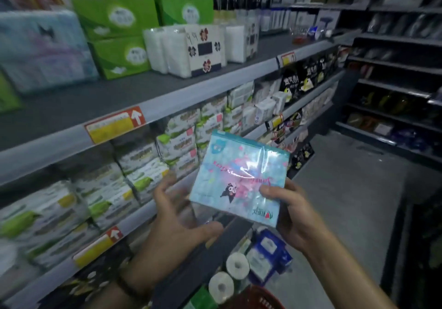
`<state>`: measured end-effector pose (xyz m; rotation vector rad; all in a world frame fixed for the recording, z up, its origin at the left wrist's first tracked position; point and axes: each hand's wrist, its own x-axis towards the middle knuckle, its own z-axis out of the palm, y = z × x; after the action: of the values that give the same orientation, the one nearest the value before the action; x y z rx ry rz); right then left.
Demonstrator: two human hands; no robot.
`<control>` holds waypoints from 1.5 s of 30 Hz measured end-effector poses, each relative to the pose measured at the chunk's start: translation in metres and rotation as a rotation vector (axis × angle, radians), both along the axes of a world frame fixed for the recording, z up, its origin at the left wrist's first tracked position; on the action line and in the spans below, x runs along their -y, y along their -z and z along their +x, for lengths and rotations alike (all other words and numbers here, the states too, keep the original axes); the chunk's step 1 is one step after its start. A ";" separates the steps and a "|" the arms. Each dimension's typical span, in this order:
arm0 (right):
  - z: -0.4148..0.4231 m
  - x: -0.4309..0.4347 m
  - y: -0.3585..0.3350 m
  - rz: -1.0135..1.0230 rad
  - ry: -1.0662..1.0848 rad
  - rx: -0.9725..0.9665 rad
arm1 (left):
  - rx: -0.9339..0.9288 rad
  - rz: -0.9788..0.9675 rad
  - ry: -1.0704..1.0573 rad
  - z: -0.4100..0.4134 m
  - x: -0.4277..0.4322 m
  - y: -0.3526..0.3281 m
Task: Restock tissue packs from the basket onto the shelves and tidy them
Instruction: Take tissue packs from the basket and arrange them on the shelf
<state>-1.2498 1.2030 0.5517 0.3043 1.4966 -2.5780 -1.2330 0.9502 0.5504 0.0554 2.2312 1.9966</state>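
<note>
Our right hand [290, 213] pinches the pale blue tissue pack [239, 177] at its lower right corner, thumb on the front; our left hand [177, 215] is slack, fingers spread at the pack's lower left edge, contact unclear. Pack held up before shelved green-and-white packs [100, 196]; red basket [260, 296] below, white rolls [236, 264] inside

The light-blue tissue pack [239, 179] wears glossy, crinkled plastic film; the shelf [100, 98] top looks matt grey, perhaps painted metal.
</note>
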 end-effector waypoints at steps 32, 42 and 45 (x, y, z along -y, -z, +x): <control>-0.172 0.250 -0.261 0.990 0.041 -0.876 | -0.704 -1.023 -0.290 -0.131 0.207 -0.326; -0.218 0.321 -0.241 0.865 -0.070 -0.712 | -0.772 -1.044 -0.525 -0.185 0.264 -0.271; -0.216 0.323 -0.229 0.890 -0.098 -0.735 | -0.800 -1.164 -0.529 -0.190 0.272 -0.265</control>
<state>-1.4655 0.8801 0.7807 -0.6990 2.7422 -1.8349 -1.4231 0.6780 0.8153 0.1587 3.8645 0.4305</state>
